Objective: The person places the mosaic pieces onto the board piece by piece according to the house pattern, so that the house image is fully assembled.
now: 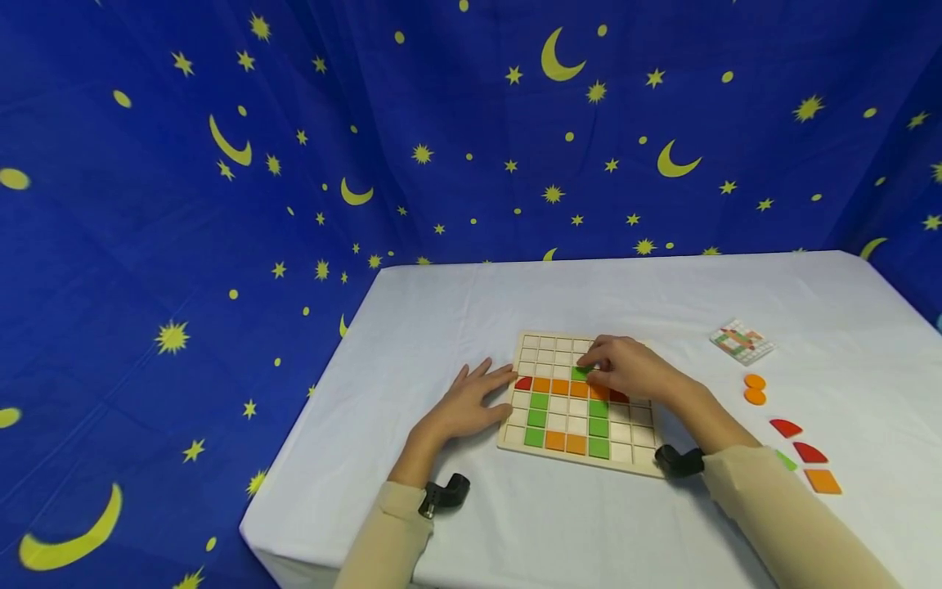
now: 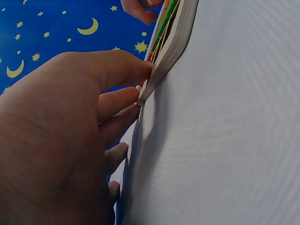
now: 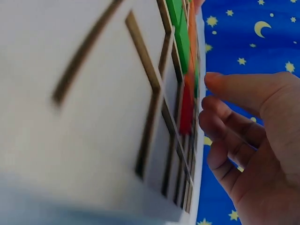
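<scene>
A wooden grid board (image 1: 515, 424) lies on the white table, with green, orange and red tiles set in some of its cells. My left hand (image 1: 465, 407) has its fingers spread, with the thumb and fingertips at the board's left edge. In the left wrist view the thumb (image 2: 133, 70) rests against that edge. My right hand (image 1: 629, 368) is over the board's upper right part, loosely bent, its fingertips around a green tile (image 1: 580, 374) in a cell. In the right wrist view, the loosely bent fingers (image 3: 225, 161) have nothing between them.
Right of the board lie two orange discs (image 1: 755, 382), red quarter-round pieces (image 1: 810, 452), an orange square (image 1: 822, 481) and a green piece (image 1: 786, 460) partly behind the right sleeve. A stack of pattern cards (image 1: 742, 341) sits farther back. A blue star-patterned cloth (image 1: 478, 180) hangs behind the table.
</scene>
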Tool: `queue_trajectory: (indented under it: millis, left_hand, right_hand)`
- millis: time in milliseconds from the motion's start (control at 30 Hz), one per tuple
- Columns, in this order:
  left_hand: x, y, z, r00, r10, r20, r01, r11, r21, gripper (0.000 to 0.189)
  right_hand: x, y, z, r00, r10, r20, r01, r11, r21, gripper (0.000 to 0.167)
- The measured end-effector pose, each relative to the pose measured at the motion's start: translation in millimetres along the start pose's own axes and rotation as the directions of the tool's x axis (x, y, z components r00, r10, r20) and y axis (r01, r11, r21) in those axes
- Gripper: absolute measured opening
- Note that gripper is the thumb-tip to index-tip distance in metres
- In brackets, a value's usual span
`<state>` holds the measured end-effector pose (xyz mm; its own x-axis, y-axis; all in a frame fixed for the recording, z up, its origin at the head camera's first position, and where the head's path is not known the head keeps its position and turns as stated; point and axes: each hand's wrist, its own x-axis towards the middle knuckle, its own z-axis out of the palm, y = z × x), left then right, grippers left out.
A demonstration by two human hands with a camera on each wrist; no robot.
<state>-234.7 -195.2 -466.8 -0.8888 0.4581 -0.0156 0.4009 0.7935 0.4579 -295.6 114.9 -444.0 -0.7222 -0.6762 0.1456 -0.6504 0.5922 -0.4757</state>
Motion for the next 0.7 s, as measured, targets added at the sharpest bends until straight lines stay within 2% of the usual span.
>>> queue_trajectory:
  millis: [200, 533, 700]
  left_hand:
    - [0.0, -1.0, 0.9, 1.000, -0.001, -0.006, 0.001, 1.000, -0.008, 0.057]
    - [0.3, -0.9, 1.1, 1.000, -0.003, -0.004, 0.003, 1.000, -0.008, 0.057]
    - [0.3, 0.0, 0.9, 1.000, -0.008, 0.002, 0.008, 1.000, -0.009, 0.057]
  right_hand:
    - [-21.1, 2, -17, 0.999, 0.042, -0.033, -0.042, 0.999, -0.004, 0.024]
    - [-79.1, 23, -41, 0.992, 0.094, -0.078, -0.100, 0.992, -0.071, 0.024]
    - [-106.7, 31, -50, 0.988, 0.135, -0.081, -0.141, 0.988, -0.070, 0.024]
